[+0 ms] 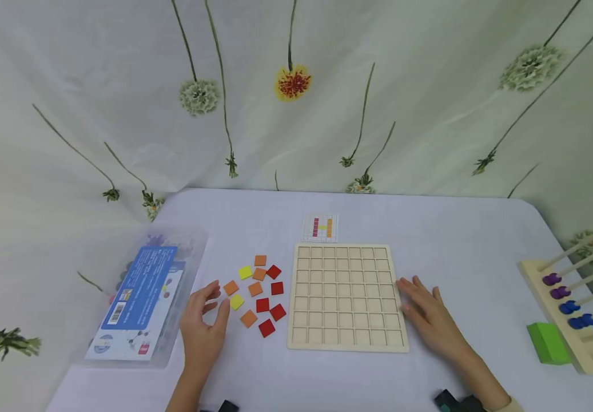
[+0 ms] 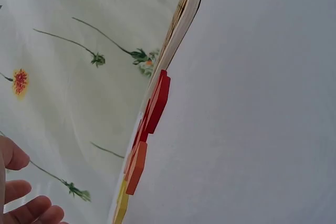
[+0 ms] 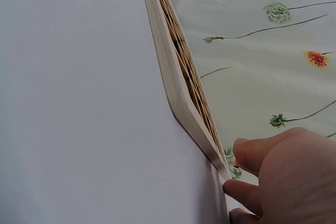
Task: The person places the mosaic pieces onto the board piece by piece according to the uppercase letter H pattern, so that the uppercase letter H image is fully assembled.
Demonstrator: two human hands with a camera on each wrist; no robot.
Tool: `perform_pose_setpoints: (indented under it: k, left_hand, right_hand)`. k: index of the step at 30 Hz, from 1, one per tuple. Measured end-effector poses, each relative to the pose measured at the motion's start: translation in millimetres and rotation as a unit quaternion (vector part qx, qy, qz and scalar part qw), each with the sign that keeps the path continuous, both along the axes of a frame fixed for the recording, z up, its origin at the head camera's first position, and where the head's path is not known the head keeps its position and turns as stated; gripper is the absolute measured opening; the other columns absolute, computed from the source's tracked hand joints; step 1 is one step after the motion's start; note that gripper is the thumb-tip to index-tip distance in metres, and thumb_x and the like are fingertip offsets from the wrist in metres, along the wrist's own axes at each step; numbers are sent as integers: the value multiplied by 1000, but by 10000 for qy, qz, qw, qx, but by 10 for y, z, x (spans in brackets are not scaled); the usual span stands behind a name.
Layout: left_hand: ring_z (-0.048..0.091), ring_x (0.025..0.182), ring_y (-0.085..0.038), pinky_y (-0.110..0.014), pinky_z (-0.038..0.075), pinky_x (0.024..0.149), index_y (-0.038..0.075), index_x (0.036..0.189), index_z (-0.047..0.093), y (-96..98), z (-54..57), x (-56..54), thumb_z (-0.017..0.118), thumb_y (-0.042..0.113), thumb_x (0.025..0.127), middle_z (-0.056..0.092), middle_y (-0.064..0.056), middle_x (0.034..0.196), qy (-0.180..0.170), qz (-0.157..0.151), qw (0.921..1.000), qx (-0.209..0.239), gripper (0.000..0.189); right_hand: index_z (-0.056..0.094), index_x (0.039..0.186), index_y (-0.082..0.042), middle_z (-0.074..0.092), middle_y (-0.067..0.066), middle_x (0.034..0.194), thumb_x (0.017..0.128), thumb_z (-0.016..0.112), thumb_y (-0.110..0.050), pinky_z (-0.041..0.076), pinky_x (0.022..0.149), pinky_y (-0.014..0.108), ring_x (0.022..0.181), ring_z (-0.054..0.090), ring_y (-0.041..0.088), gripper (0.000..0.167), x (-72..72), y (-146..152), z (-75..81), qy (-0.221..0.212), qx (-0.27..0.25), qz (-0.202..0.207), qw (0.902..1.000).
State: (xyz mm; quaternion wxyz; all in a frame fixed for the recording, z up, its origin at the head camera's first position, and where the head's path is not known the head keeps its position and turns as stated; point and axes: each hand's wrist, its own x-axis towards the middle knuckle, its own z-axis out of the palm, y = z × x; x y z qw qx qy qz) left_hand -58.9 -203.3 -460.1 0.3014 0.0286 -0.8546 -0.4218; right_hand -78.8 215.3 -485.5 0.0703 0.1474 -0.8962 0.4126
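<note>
A pale wooden grid board [image 1: 347, 297] lies flat in the middle of the table, with its square compartments bare. To its left are scattered square tiles: several red tiles [image 1: 267, 328], several orange tiles [image 1: 248, 319] and two yellow tiles [image 1: 237, 302]. My left hand [image 1: 205, 323] is just left of the tiles, close to the lower yellow one. Its thumb and fingers stand apart and hold nothing, as the left wrist view also shows. My right hand [image 1: 432, 320] has its fingers extended at the board's right edge; the right wrist view shows fingertips [image 3: 239, 190] close against that edge.
A small pattern card [image 1: 320, 228] lies behind the board. Left stands a clear plastic case [image 1: 142, 297] with a blue-and-white label. At the right are a wooden bead frame [image 1: 574, 320] with purple and blue beads and a green block [image 1: 548, 343]. A flowered cloth [image 1: 430, 114] hangs behind.
</note>
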Motion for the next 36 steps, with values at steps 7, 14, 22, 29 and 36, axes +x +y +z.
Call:
perform_pose_setpoints:
  k: [7, 14, 22, 29, 36]
  left_hand:
    - [60, 102, -20, -4, 41, 88, 0, 124, 61, -4, -65, 1, 66, 3, 88, 64, -12, 119, -182, 118, 9997, 132, 37]
    - [59, 102, -20, -2, 39, 85, 1, 124, 60, 16, -101, -27, 66, 0, 87, 63, -12, 119, -499, 198, 9984, 194, 38]
    - [59, 96, -17, 1, 38, 81, 1, 121, 61, 2, -147, -23, 70, 0, 83, 63, -12, 113, -611, 405, 9973, 37, 39]
    - [57, 92, -15, -1, 41, 78, 1, 120, 63, 16, -153, -29, 72, 2, 83, 63, -10, 108, -762, 328, 9963, 207, 38]
    - [60, 90, -19, 0, 40, 77, 3, 121, 63, 24, -171, -28, 72, 5, 84, 62, -9, 105, -1064, 437, 9932, 193, 38]
  right_hand:
    - [56, 137, -8, 49, 23, 144, 94, 62, -15, 6, 112, 70, 139, 31, 52, 44, 0, -4, -42, 154, 339, 51, 9993]
    - [59, 133, -8, 49, 24, 143, 93, 64, -13, 7, 111, 71, 138, 31, 52, 41, 5, 1, -56, 210, 470, 24, 9987]
    - [59, 133, -6, 50, 25, 142, 92, 64, -13, 9, 110, 72, 137, 32, 53, 42, -3, -13, -73, 294, 482, 54, 9984]
    - [60, 132, -6, 50, 25, 142, 91, 65, -13, 9, 110, 72, 137, 32, 53, 42, -1, -25, -54, 294, 505, 36, 9983]
    - [60, 133, -7, 50, 25, 142, 91, 65, -13, 9, 110, 73, 137, 33, 53, 42, 14, -26, -47, 316, 470, 50, 9984]
